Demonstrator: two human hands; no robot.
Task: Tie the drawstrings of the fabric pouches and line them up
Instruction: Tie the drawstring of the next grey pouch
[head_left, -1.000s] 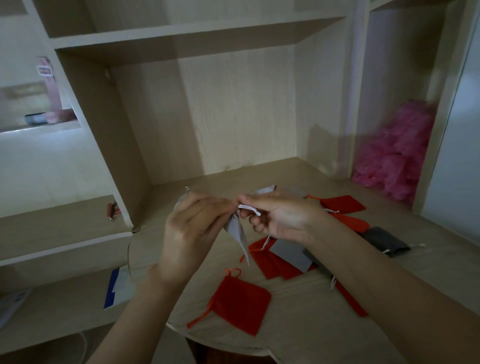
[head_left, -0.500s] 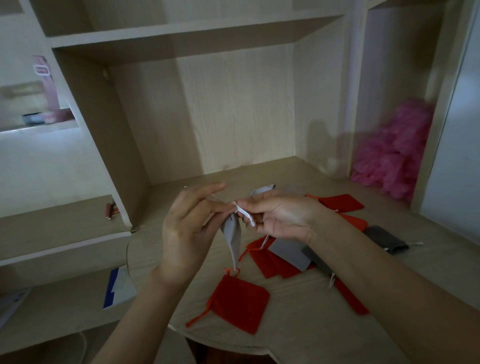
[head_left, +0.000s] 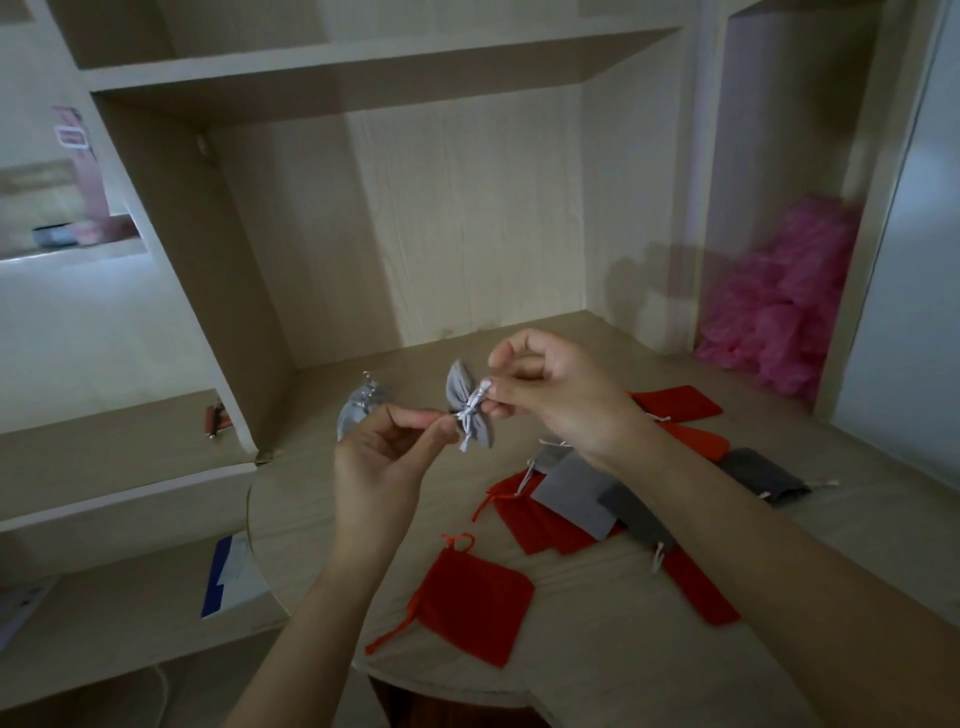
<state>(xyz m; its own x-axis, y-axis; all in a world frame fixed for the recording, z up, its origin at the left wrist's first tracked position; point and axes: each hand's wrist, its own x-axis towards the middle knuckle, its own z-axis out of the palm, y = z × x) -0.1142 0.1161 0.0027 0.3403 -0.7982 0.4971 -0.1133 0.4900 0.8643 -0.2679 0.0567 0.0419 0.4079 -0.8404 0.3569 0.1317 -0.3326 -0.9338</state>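
While the wooden desk (head_left: 597, 649) fills the lower right under scattered red and grey pouches (head_left: 571, 499), the left hand (head_left: 382, 462) and right hand (head_left: 561, 395) at centre frame hold a grey pouch (head_left: 460, 389) aloft, each pinching its white drawstring (head_left: 475, 410).

No legible text; label on the pink package (head_left: 72, 136) too blurred

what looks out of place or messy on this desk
The grey pouch pinched between left hand and right hand is cinched round its middle like a bow, not at its mouth. On the desk, red and grey pouches lie in an overlapping heap, and one red pouch sits apart, askew.
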